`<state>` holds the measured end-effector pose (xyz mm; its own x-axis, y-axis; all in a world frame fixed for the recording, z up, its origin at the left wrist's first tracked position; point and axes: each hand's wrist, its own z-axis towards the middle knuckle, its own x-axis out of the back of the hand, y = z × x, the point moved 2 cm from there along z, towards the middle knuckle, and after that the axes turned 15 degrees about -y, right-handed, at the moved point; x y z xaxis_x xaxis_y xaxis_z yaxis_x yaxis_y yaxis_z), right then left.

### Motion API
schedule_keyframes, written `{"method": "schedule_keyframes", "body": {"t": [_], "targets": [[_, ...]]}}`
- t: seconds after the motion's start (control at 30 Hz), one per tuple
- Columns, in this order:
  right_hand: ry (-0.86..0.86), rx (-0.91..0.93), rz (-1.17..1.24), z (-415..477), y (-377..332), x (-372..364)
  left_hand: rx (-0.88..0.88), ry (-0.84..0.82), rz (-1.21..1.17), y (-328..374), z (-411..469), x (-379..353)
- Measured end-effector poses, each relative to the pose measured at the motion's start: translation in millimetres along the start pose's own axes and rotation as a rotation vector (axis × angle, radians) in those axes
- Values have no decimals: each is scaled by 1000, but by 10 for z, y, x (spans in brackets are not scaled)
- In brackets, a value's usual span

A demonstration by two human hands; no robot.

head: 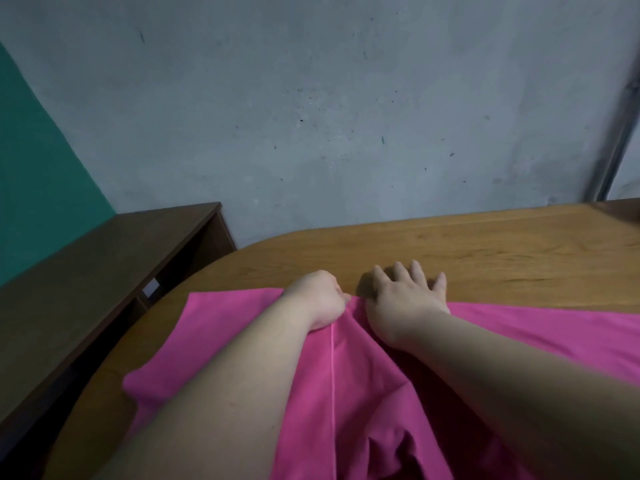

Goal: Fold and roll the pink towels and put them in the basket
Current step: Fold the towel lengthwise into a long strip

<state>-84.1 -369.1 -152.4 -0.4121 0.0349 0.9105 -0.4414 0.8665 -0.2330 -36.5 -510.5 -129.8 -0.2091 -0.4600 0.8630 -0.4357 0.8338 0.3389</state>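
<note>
Bunched close under both forearms (225,393), pink towel (346,393) spread over the bench (502,244), long axis seemingly left to right, far edge farthest out. Left hand (320,299) curled, pinching that edge at a raised crease; right hand (405,301) just beside, fingers splayed flat, palm on cloth, fingertips on bare wood. No basket in view; dark shelf (104,258) off left.

Both bare forearms reached forward side by side, left hand (320,299) curled tight, pinching the far edge of the pink towel (242,323), right hand (403,296) just beside it, palm down, fingers straight and spread, heel resting on the cloth.
</note>
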Motion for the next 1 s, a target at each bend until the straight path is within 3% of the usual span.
{"method": "schedule_keyframes", "body": {"t": [0.27,0.37,0.47,0.7,1.0], "targets": [[39,99,32,146,-128,-104,-49,-7,-150,-113,-131,110],[41,101,55,140,-158,-103,-9,-2,-60,-259,-312,204],[48,91,57,128,-157,-103,44,-81,-130,-481,-443,336],[74,79,17,123,-153,-121,145,-8,129,-467,-213,486],[75,63,-28,145,-141,-135,128,-54,142,-621,-91,319]]}}
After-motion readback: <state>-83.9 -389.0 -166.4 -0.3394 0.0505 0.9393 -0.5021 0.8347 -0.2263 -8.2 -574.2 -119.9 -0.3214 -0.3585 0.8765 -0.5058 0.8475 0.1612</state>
